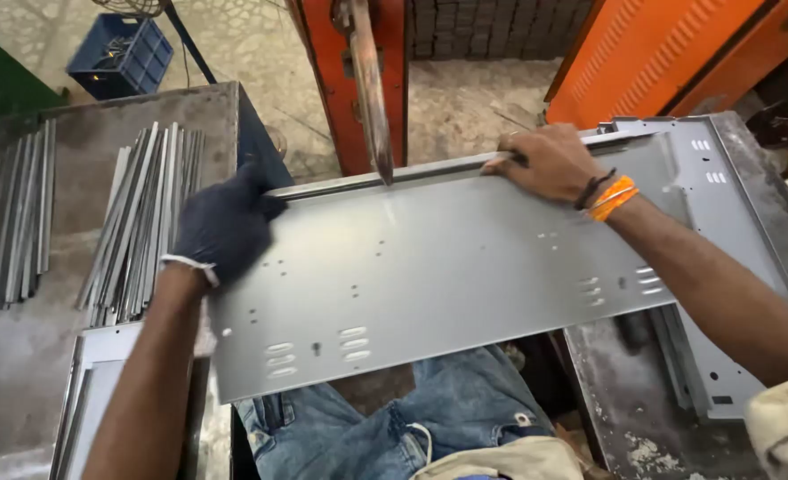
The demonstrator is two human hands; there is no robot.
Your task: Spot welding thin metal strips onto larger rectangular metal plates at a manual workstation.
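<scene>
One flat grey perforated sheet-metal panel [447, 267] lies across my lap under the orange press; my gloved left hand [225, 227] grasps its left edge, bare right hand [550, 160] its top rim. Two piles of grey metal strips [140, 222] left.

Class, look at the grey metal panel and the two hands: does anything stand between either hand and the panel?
Nothing visible does. The gloved left hand already grips the metal panel at its left end, and the bare right hand presses its far edge.
</scene>
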